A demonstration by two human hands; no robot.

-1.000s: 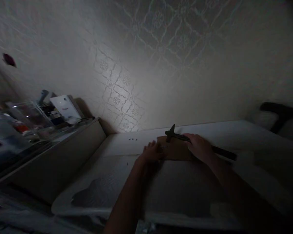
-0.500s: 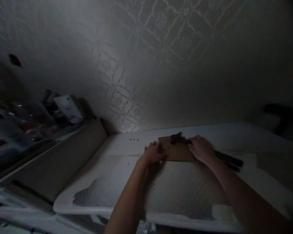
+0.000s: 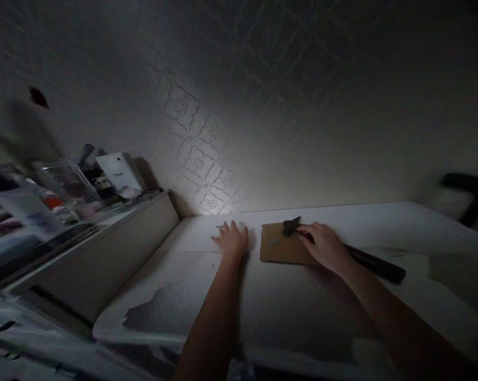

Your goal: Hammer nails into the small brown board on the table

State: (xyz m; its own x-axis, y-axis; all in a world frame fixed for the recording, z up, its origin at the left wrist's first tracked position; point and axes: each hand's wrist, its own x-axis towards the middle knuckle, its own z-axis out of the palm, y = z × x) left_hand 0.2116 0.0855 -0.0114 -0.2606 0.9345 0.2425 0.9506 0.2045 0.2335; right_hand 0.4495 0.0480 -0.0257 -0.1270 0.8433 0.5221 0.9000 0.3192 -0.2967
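Note:
A brown cardboard piece (image 3: 270, 254) lies flat on the white table. Small greyish metallic bits (image 3: 273, 241), perhaps nails, sit in a short row on its left part. My right hand (image 3: 326, 244) is closed around the handle of a dark hammer (image 3: 291, 226), whose head rests over the cardboard's upper edge. The handle runs out behind the hand to the right. Left of the cardboard, my left hand (image 3: 233, 241) reaches over the table with fingers spread. Small dark pieces (image 3: 218, 227) show by its fingertips, partly hidden and too small to name.
The white table (image 3: 199, 233) has a worn grey patch at the front left and meets a patterned wall (image 3: 207, 132) behind. A raised shelf (image 3: 115, 238) on the left bears boxes and a clear container (image 3: 68, 182). At far right stands a black object (image 3: 469, 185).
My left hand has left the cardboard and moved left to the small dark pieces, its fingers spreading. The hammer stays in my right hand over the cardboard. The view has shifted slightly.

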